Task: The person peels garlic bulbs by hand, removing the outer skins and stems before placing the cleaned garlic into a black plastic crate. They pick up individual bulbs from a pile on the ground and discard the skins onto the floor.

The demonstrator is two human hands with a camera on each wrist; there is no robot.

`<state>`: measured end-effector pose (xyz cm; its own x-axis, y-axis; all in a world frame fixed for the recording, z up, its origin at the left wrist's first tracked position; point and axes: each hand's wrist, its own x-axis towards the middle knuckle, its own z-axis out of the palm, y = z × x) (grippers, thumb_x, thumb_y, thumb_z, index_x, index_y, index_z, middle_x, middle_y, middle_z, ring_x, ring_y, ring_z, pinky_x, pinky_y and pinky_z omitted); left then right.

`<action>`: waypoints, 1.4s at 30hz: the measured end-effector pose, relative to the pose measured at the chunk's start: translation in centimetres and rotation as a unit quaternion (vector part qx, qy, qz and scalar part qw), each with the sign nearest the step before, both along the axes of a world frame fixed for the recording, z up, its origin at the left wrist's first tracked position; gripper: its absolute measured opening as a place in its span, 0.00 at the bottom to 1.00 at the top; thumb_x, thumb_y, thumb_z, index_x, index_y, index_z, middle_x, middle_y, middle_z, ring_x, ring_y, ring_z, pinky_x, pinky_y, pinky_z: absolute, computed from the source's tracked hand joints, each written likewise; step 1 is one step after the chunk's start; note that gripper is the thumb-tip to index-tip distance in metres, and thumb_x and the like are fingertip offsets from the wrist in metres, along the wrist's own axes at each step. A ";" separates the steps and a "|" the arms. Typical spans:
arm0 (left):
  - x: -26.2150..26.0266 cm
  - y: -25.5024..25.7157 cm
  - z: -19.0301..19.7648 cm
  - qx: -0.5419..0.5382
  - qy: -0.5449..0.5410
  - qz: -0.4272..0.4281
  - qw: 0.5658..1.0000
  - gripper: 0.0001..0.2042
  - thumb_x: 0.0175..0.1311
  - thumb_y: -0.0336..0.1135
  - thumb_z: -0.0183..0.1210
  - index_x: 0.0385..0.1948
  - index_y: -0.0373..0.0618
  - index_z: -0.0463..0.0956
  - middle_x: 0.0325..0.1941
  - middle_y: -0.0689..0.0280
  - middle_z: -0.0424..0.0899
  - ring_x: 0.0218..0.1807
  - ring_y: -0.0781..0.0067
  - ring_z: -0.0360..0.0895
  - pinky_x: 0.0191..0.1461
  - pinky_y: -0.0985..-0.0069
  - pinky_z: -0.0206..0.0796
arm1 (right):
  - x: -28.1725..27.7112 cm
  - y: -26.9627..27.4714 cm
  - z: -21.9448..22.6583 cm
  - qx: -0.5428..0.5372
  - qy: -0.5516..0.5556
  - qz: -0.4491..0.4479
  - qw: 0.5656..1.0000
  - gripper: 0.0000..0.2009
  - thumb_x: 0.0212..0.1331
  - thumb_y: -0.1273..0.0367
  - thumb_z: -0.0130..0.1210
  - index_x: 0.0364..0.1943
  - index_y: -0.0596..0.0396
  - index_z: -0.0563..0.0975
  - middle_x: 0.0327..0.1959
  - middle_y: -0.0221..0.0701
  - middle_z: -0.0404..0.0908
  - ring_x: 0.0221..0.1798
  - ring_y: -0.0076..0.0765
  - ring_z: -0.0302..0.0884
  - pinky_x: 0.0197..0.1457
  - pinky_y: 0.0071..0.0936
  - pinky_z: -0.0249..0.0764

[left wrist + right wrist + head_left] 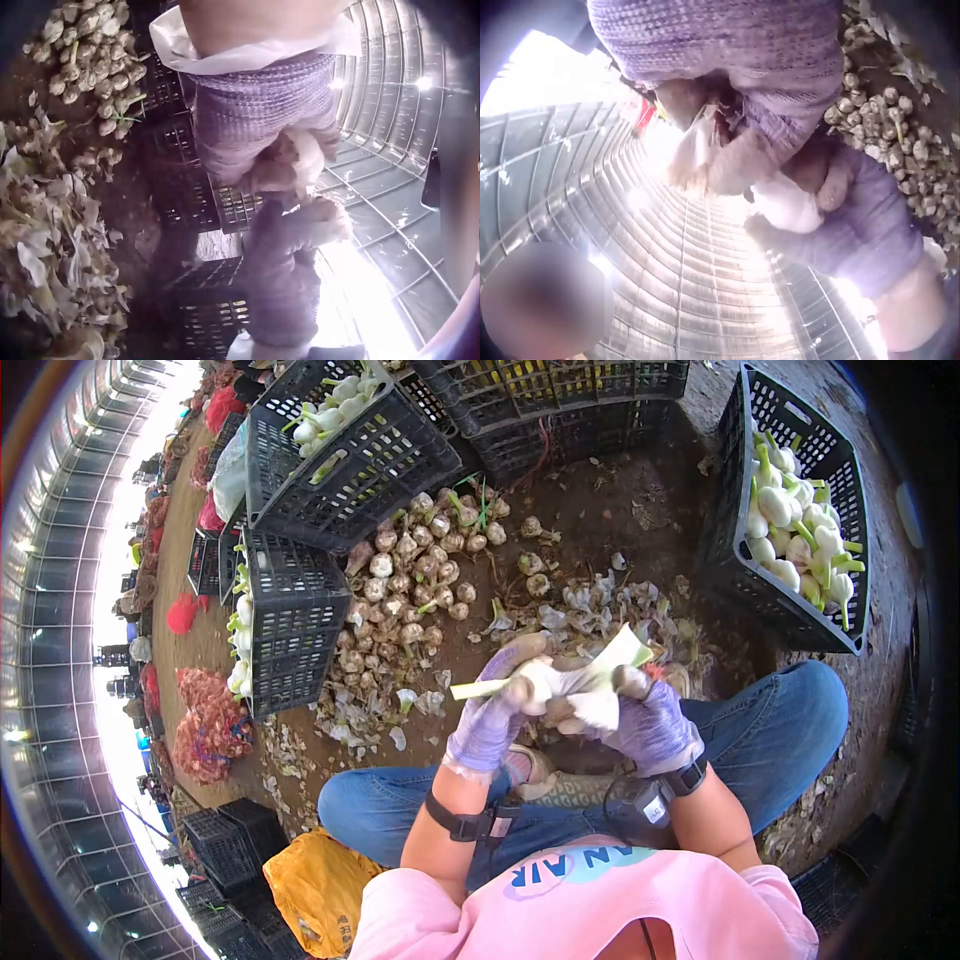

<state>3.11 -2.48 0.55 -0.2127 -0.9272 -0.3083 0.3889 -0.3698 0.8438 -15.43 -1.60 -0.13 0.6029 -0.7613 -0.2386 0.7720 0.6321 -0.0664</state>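
Both hands wear purple knit gloves with dirty fingertips and meet above the lap. My left hand (487, 715) grips a white garlic bulb (541, 680) whose cut stem (478, 690) points left. From the other side, my right hand (645, 722) pinches loose garlic skin (622, 652), a pale green-white sheath spreading out from the bulb. In the right wrist view the smooth garlic bulb (786, 205) shows between the left hand's fingers, with papery skin (697, 154) under the right hand (727, 60). The left wrist view shows the left hand (259, 112) covering most of the bulb.
A heap of unpeeled garlic (410, 565) lies on the dirt floor ahead, beside scattered skins (600, 605). Black crates of peeled garlic stand left (300, 625), front left (350, 490) and right (735, 575). A yellow bag (318, 890) lies by the left knee.
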 end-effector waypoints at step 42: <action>-1.4 -0.4 -5.1 0.291 -0.087 0.143 0.942 0.27 0.56 0.62 0.52 0.39 0.43 0.74 0.27 0.68 0.79 0.19 0.80 0.75 0.13 0.88 0.62 | 0.4 -0.3 -3.1 -0.109 0.273 -0.158 0.943 0.09 0.55 0.68 0.59 0.36 0.52 0.72 0.34 0.28 0.75 0.34 0.26 0.73 0.39 0.23 0.72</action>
<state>1.72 -2.91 -4.55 0.1205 -0.6028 -0.7888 0.4162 -0.6906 0.5914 -15.02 -1.88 -3.20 0.1698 -0.9490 -0.2655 0.7327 0.3018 -0.6100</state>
